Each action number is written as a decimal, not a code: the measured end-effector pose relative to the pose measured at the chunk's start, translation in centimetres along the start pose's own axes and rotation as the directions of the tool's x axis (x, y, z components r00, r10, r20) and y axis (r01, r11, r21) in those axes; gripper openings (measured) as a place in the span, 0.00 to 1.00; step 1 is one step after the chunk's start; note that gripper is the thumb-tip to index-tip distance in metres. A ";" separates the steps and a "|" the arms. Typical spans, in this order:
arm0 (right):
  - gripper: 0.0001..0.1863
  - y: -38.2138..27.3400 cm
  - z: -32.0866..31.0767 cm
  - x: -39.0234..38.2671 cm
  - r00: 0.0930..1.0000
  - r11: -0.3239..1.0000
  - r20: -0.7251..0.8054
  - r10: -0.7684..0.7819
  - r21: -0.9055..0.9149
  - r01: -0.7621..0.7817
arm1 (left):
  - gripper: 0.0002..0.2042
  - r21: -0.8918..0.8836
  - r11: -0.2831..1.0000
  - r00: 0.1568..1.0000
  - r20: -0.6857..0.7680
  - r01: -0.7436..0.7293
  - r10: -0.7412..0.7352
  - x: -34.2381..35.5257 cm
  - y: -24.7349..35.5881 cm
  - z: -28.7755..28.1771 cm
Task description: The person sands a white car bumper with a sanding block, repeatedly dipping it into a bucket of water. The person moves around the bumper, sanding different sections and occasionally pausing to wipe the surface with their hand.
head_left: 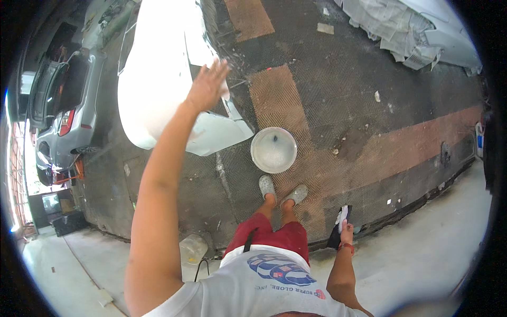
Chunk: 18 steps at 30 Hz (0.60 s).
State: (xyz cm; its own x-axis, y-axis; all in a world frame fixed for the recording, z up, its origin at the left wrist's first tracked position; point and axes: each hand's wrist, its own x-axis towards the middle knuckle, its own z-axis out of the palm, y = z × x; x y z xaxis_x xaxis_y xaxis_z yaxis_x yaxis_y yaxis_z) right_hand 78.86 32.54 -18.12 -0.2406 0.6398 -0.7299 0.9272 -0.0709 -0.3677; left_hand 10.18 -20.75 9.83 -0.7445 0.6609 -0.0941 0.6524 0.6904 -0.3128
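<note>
My left hand reaches forward with its fingers spread. It lies over, and seems to touch, the edge of a white car body on the left, near a dark opening in the panel. Down at my right side, my right hand is closed on a flat black block with a white strip; its exact kind I cannot make out. In front of my feet stands a round white bucket holding cloudy liquid, with a small dark thing in it.
A silver car with its rear hatch up stands at the far left. Another white car, masked with paper, is at the upper right. A translucent plastic container sits behind me, beside a pale wall. Scraps lie on the dark floor.
</note>
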 end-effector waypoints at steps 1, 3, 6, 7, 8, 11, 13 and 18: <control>0.40 -0.8 -0.3 -0.4 1.000 0.999 -0.009 -0.006 0.053 0.006 | 0.38 -0.003 1.000 0.998 0.058 -0.017 0.017 -0.2 2.0 -0.4; 0.38 -4.9 -0.5 -2.6 0.999 0.993 -0.004 -0.046 0.111 0.046 | 0.44 0.058 0.997 0.992 0.117 -0.048 0.041 -2.4 5.1 0.1; 0.35 -7.8 -1.6 -3.8 0.986 0.972 -0.060 -0.155 0.172 0.163 | 0.44 0.118 0.992 0.955 0.288 0.036 -0.069 -2.1 11.4 0.6; 0.33 -11.4 -0.8 -5.1 0.981 0.944 -0.051 -0.185 0.269 0.192 | 0.44 0.000 0.996 0.947 0.309 0.086 -0.082 -3.1 13.4 -0.2; 0.31 -14.0 0.0 -5.6 0.964 0.922 -0.056 -0.261 0.282 0.266 | 0.44 -0.124 0.984 0.941 0.329 0.130 -0.083 -3.9 16.0 -0.8; 0.34 -21.3 3.5 -7.0 0.827 0.793 -0.032 -0.561 0.265 0.548 | 0.45 -0.744 0.611 0.954 0.292 0.269 -0.065 -6.3 24.7 -0.2; 0.33 -28.8 3.7 -13.5 0.769 0.736 0.091 -0.632 0.379 0.560 | 0.44 -0.942 0.152 0.947 0.312 0.299 0.076 -7.0 30.4 -2.1; 0.26 -38.4 4.8 -24.3 0.306 0.332 0.160 -0.938 0.174 0.927 | 0.48 -0.432 -0.831 0.878 0.460 0.350 0.131 -9.4 34.7 -11.8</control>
State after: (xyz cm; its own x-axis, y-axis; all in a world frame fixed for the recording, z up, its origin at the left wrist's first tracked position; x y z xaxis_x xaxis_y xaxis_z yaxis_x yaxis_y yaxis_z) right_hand 47.67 16.02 10.97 -0.9898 0.1395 0.0294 0.0347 0.4360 -0.8993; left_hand 41.47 0.48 11.03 -0.6334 0.5360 -0.5581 -0.7418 -0.2152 0.6352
